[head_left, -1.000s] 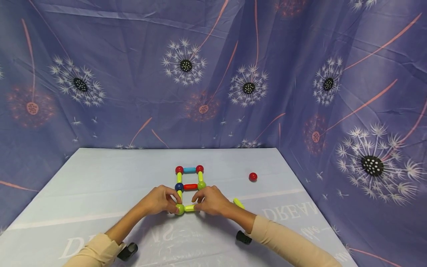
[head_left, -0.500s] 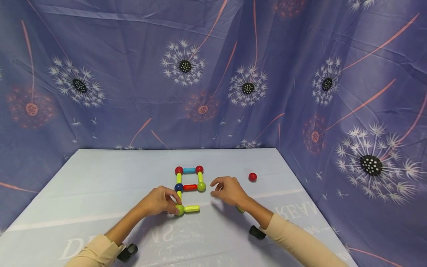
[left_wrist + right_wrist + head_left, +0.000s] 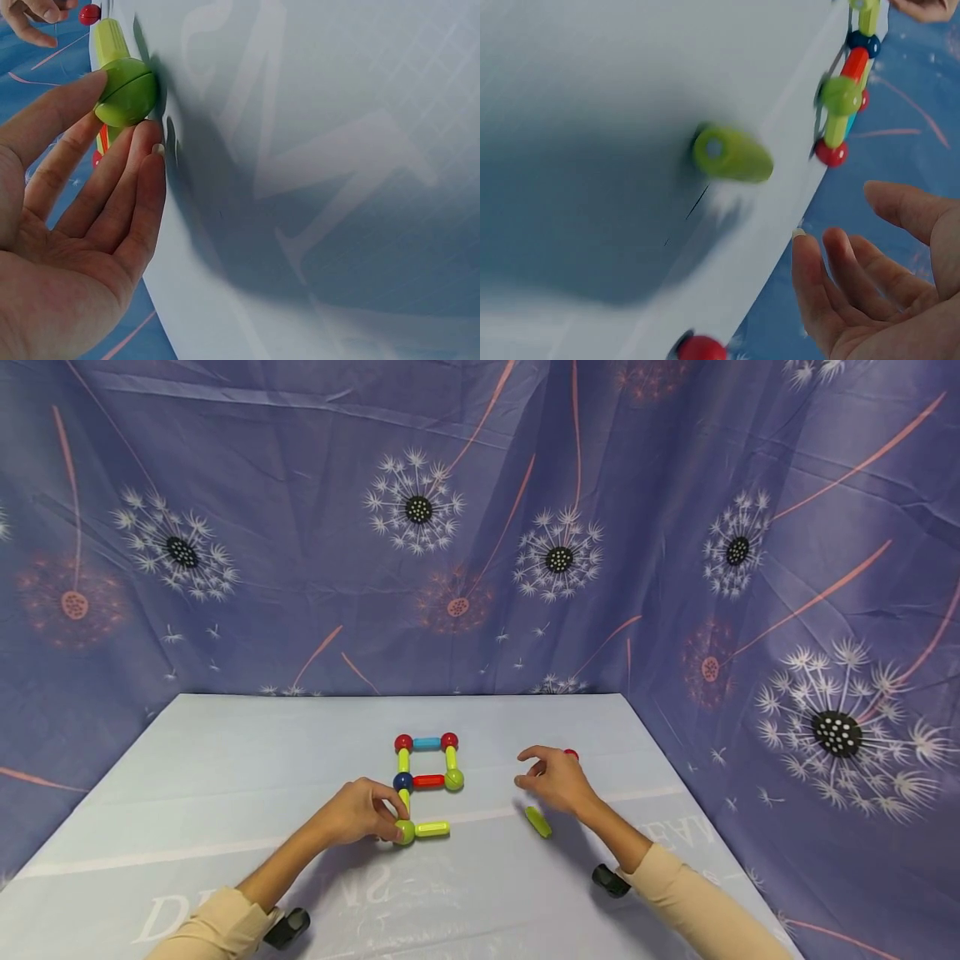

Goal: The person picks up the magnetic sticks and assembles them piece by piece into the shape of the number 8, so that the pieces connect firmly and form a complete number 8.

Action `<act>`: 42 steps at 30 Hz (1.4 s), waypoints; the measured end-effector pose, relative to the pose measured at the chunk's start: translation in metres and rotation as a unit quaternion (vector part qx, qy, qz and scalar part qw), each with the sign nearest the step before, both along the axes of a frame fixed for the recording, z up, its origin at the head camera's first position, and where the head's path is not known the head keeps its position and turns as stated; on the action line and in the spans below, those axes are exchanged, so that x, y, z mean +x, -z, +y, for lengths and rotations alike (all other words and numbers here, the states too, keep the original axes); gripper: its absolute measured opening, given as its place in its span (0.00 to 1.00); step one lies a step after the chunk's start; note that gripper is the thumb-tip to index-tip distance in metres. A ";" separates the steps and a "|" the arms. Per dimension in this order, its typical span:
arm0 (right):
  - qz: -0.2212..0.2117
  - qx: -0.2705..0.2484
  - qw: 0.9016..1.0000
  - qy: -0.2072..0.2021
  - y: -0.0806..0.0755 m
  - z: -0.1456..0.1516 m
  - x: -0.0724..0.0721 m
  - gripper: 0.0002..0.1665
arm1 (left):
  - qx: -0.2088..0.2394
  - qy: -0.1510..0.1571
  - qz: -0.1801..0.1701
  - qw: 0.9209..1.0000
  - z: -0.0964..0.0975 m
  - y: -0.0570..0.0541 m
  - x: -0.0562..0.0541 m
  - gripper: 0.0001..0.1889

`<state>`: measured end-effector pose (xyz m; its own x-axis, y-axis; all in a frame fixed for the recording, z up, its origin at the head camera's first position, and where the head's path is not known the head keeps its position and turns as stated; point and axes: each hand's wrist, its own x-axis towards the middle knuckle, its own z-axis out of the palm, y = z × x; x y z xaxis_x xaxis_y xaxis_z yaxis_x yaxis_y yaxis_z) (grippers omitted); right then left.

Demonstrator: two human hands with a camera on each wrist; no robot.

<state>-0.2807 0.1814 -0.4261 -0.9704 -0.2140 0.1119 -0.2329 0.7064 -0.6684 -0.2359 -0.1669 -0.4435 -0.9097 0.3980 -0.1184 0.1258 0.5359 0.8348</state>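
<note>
My left hand (image 3: 365, 812) grips a green ball (image 3: 127, 91) at the near left corner of a magnetic ball-and-rod frame, thumb and fingertips on its sides. A yellow-green rod (image 3: 432, 829) sticks out rightward from that ball, its far end free. Another rod leads back to a dark blue ball (image 3: 402, 782). Beyond it is a square with a red rod (image 3: 428, 781), a second green ball (image 3: 453, 779), two red balls and a light blue rod (image 3: 427, 743). My right hand (image 3: 557, 779) hovers with nothing in its parted fingers, near a loose yellow-green rod (image 3: 735, 156).
A loose red ball (image 3: 702, 349) lies on the table behind my right hand, mostly covered by it in the head view. The table has a pale printed cloth (image 3: 285, 735). A purple dandelion-print curtain (image 3: 300, 527) hangs at the back and right.
My right hand has let go of the rod at the near ball and moved right, past the loose rod toward the red ball. The left hand has stayed on the green ball.
</note>
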 end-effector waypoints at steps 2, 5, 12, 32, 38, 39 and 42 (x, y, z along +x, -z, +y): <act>0.007 0.002 1.000 0.013 0.000 0.007 -0.001 0.20 | -0.002 -0.002 -0.001 1.000 0.000 0.000 0.000 0.12; 0.017 0.007 0.999 0.029 0.000 0.016 -0.003 0.21 | -0.004 -0.006 -0.004 1.000 0.000 0.000 0.000 0.12; 0.048 0.013 0.997 0.053 0.001 0.035 -0.010 0.23 | -0.007 -0.008 -0.007 1.000 0.000 0.001 0.000 0.12; 0.046 0.039 0.993 0.102 0.018 0.071 -0.025 0.27 | -0.007 -0.008 -0.004 1.000 0.001 -0.002 0.002 0.12; 0.057 0.051 0.991 0.112 0.024 0.074 -0.030 0.30 | -0.002 -0.002 0.002 1.000 0.001 -0.001 0.001 0.12; 0.058 0.052 0.990 0.114 0.025 0.074 -0.032 0.30 | -0.002 -0.001 0.003 1.000 0.000 -0.001 0.001 0.12; 0.059 0.049 0.990 0.119 0.029 0.075 -0.035 0.31 | -0.001 0.001 0.004 1.000 0.000 -0.001 0.000 0.12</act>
